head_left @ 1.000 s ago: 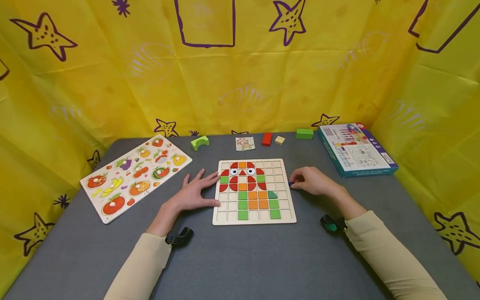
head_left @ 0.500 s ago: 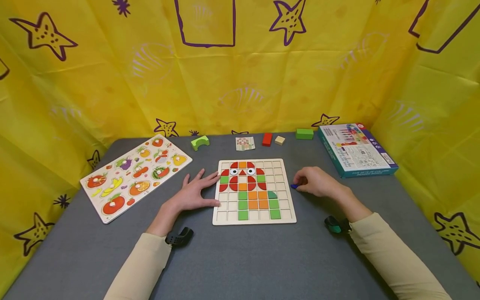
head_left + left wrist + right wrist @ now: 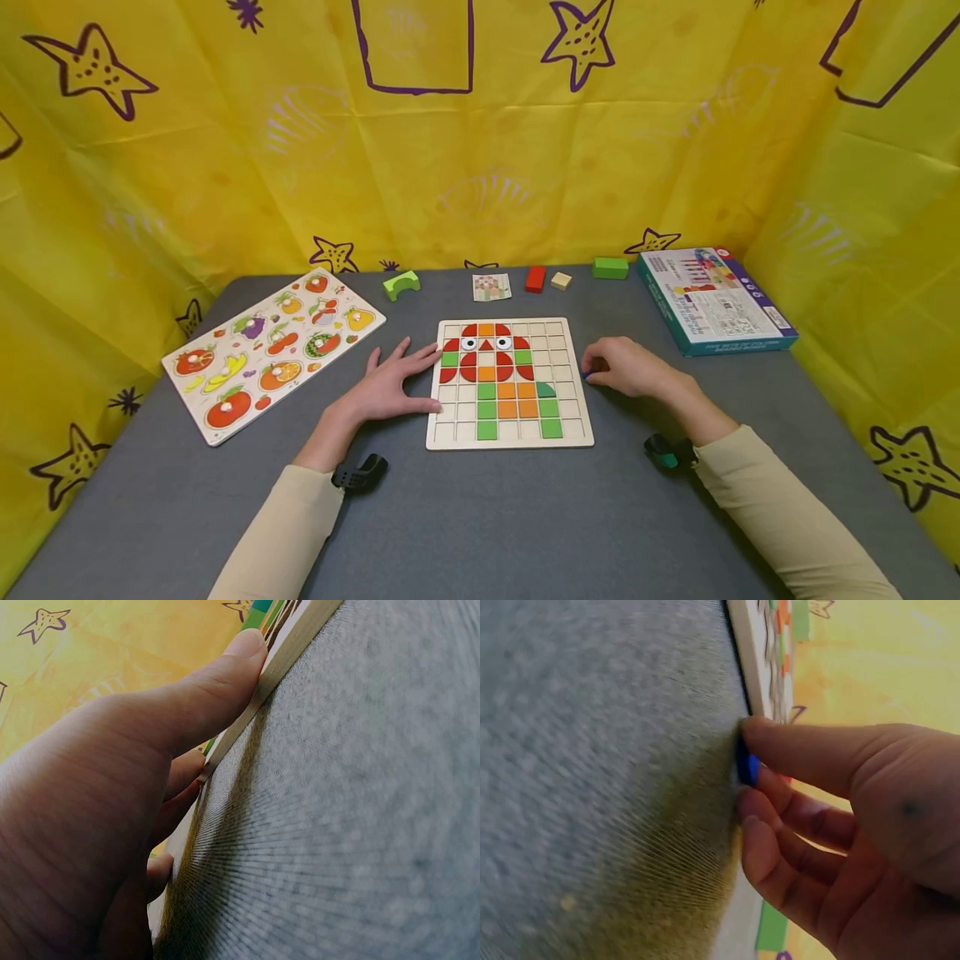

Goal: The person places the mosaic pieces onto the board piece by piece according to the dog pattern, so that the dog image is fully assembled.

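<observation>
A wooden grid board (image 3: 572,429) lies in the middle of the table, with red, orange and green pieces and two round eyes set in its cells. My left hand (image 3: 384,386) has its fingers spread, and their tips touch the board's left edge. In the left wrist view the left thumb (image 3: 245,645) rests against that edge. Just off the right edge, my right hand (image 3: 628,367) pinches a small blue piece (image 3: 746,763) low over the table. The fingers cover much of this piece, so its full shape is hidden.
On the left lies a fruit puzzle board (image 3: 273,354). Along the back are a green arch block (image 3: 402,285), a small picture card (image 3: 492,287), a red block (image 3: 536,279), a beige block (image 3: 561,281) and a green block (image 3: 610,267). A flat box (image 3: 716,300) lies at the back right.
My right hand, with the blue piece, shifts slightly right, away from the board's edge, then a little back toward it. The left hand and the board stay put.
</observation>
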Demonstrator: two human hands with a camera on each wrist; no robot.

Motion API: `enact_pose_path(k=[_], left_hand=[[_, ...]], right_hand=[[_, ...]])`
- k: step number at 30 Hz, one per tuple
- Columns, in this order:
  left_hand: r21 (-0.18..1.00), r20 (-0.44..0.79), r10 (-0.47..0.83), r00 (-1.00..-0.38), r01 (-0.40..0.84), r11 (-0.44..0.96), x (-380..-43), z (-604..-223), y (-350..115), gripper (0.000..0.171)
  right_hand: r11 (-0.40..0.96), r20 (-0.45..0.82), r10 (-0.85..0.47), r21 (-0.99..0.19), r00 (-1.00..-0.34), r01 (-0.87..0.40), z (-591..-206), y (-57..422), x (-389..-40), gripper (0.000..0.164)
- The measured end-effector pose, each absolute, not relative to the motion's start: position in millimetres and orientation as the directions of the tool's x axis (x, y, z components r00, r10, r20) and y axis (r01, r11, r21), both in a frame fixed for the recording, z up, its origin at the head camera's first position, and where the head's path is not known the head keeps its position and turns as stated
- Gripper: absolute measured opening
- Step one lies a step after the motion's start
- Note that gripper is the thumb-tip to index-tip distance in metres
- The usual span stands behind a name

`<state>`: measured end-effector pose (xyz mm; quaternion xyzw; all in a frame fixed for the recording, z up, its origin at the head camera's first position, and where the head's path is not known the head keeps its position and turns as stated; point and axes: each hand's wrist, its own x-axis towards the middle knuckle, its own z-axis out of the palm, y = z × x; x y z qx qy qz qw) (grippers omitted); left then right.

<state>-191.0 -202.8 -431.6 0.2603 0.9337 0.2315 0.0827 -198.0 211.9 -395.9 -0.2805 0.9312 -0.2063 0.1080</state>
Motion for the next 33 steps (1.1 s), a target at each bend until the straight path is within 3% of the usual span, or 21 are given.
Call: enact_pose_path(k=[7,11,18,33], left_hand=[[0.476,-0.038,0.519,-0.854,0.441,0.761,-191.5,-429.5,-202.7,0.095],[0.475,-0.042,0.515,-0.856,0.436,0.764,-191.5,-429.5,-203.3,0.095],[0.475,-0.05,0.516,-0.855,0.434,0.765,-191.4,-430.3,-202.6,0.095],[0.468,-0.058,0.512,-0.857,0.429,0.772,-191.5,-429.7,-201.5,0.095]], right_hand=[[0.68,-0.044,-0.639,-0.499,-0.768,-0.537,-389.0,207.6,-194.7,0.007],[0.66,-0.083,-0.672,-0.519,-0.736,-0.544,-385.1,193.3,-190.5,0.007],[0.668,-0.164,-0.682,-0.535,-0.713,-0.517,-385.9,180.5,-188.9,0.01],[0.625,-0.116,-0.723,-0.528,-0.681,-0.574,-390.5,181.7,-193.8,0.009]])
